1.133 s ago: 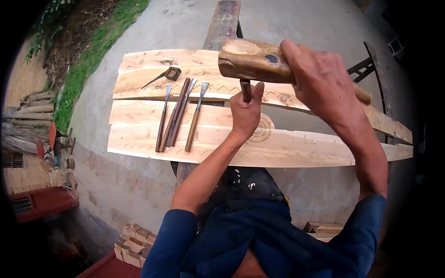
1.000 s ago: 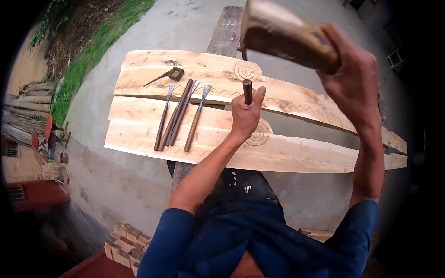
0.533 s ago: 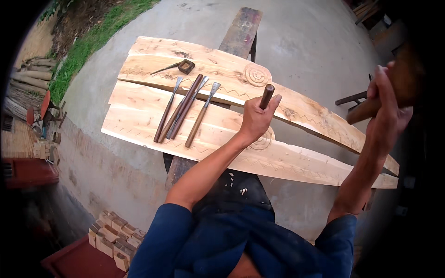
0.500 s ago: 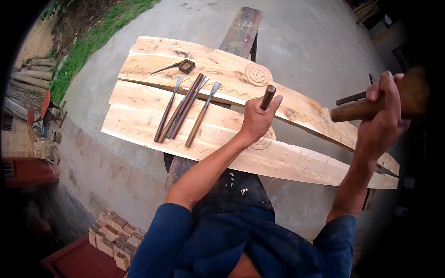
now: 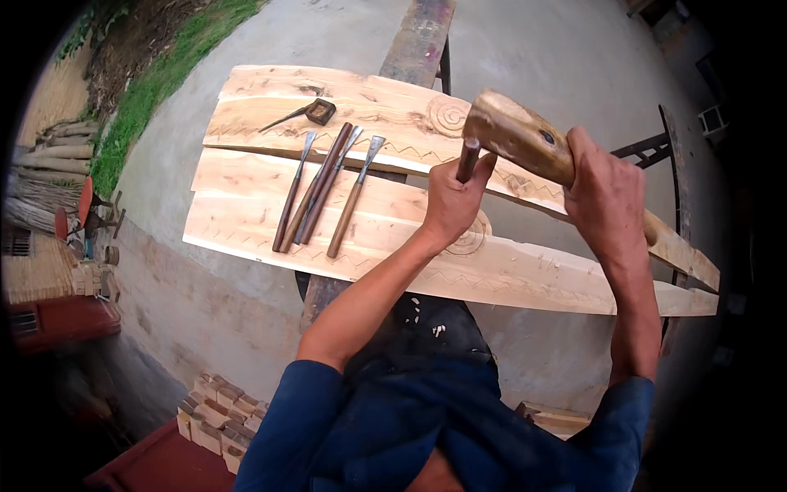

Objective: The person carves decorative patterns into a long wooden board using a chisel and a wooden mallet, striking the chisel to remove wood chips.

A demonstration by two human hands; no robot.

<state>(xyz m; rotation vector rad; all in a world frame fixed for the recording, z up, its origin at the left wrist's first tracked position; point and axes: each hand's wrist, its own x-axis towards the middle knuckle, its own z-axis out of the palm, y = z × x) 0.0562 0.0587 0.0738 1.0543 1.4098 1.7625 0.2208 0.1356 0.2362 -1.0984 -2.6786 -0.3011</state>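
Note:
My left hand [image 5: 451, 201] is closed round an upright chisel [image 5: 467, 162], whose handle end sticks out above the fist; its blade is hidden. My right hand [image 5: 607, 197] grips a worn wooden mallet [image 5: 516, 135], its thick end at the top of the chisel handle. Below my left hand lies the near pale board [image 5: 385, 217], with a carved spiral [image 5: 469, 239] and zigzag lines. The far board [image 5: 369, 107] carries a matching spiral [image 5: 447, 116]. Several chisels, among them a wide-bladed chisel [image 5: 352, 205], lie side by side across the near board.
A small dark square pot [image 5: 320, 111] with a thin stick rests on the far board. A narrow bench plank [image 5: 416, 45] supports the boards. Small wood blocks [image 5: 217, 418] are stacked at lower left. Chips lie on my dark apron [image 5: 430, 328].
My right hand has swung the mallet leftward, from well out at the right to the top of the chisel handle. My left hand keeps its hold on the chisel over the near board.

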